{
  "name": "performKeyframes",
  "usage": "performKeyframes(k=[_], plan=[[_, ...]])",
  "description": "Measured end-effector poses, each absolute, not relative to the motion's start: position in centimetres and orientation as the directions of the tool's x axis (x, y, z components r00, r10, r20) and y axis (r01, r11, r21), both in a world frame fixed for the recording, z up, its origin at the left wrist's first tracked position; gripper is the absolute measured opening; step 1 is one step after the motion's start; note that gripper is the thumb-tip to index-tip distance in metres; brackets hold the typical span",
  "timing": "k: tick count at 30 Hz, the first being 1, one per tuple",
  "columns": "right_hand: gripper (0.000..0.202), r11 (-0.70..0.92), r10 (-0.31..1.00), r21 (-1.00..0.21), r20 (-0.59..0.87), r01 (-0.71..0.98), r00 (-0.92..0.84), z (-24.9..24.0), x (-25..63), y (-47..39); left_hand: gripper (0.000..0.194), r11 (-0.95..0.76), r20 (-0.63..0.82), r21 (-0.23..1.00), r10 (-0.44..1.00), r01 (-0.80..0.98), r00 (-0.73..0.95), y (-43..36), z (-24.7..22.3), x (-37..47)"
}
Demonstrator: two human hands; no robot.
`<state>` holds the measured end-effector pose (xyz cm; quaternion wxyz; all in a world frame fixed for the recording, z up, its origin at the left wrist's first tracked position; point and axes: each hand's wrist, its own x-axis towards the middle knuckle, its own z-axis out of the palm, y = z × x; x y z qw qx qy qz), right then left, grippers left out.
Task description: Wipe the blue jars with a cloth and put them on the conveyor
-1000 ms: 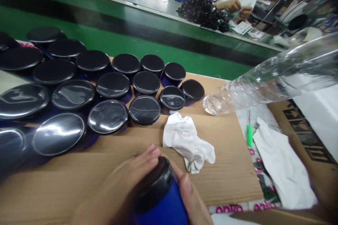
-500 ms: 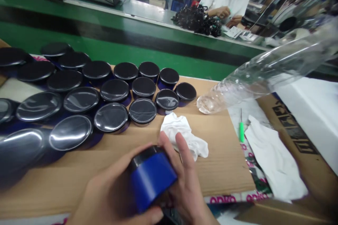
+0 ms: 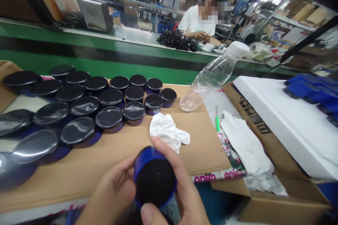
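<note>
Low at the centre, my left hand and my right hand are closed around a round blue container. Its dark round end is tilted up toward me, and a thumb lies at that end's lower edge. My left fingers grip its left side, while my right fingers wrap its far right side. Just beyond it, a crumpled white cloth lies on the cardboard sheet. Rows of similar blue containers with shiny black tops stand behind and to the left.
A clear plastic bottle with a white cap stands past the cloth. To the right lie a green-handled screwdriver and a white sheet. White foam bears more blue pieces. Across the green-edged bench, a person sits near black cables.
The container has been turned in my hands, so its dark round end now faces me instead of its blue side. My view has shifted right and up.
</note>
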<state>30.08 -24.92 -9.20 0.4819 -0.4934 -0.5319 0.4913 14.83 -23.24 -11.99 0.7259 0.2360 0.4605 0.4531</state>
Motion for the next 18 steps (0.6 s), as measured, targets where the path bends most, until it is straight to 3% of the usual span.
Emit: performKeyframes(k=[6,11,15,18], plan=[[0.027,0.056,0.997,-0.997,0.052,-0.057,0.065,-9.5,30.0,-24.7,0.066,0.422,-0.393,0.79,0.906,-0.445,0.16,-23.4,-11.6,15.6],[0.03,0.056,0.998,-0.994,0.054,-0.092,0.025,-9.7,30.2,-25.0,0.057,0.405,-0.372,0.803,0.914,-0.437,0.162,-23.2,-10.4,16.4],[0.066,-0.015,0.999,-1.0,-0.014,-0.01,-0.035,-10.0,29.7,-25.4,0.054,0.443,-0.421,0.768,0.894,-0.463,0.156,-23.1,-9.7,16.6],[0.064,0.006,0.999,-1.0,0.005,0.017,-0.042,-10.3,29.4,-24.9,0.055,0.449,-0.424,0.764,0.891,-0.464,0.164,-22.7,-9.8,16.5]])
